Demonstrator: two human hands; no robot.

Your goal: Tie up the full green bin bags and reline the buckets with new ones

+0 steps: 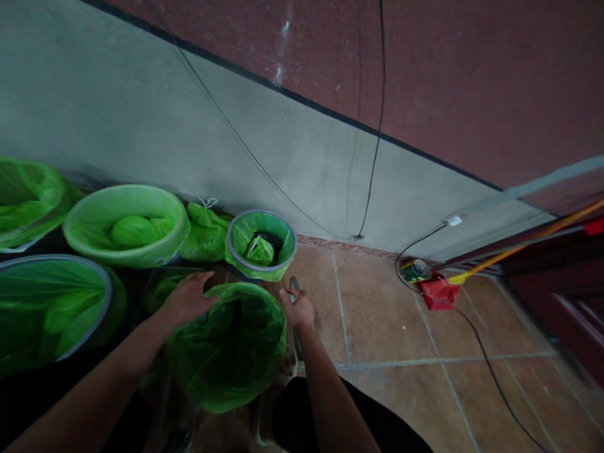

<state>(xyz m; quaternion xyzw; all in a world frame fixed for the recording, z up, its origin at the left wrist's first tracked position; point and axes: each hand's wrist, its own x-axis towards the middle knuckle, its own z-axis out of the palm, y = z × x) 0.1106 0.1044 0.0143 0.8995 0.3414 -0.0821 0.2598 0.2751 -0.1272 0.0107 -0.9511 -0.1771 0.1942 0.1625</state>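
Both hands sit at the rim of a bin lined with a green bag, which stands on the floor just in front of the person. Left hand lies palm-down on the far left edge of the liner, fingers spread and flat rather than curled. Right hand is closed around a thin dark ring or handle at the bin's right edge; what that piece is stays hard to make out in the dim light. Forearms reach forward from the near edge, the left cut off at the bottom left.

Four more green-lined bins crowd the left: a small one just beyond the hands, a wide one further left, and two cropped by the left border. Near the far right wall lie a red object and a yellow-tipped stick, both blurred.
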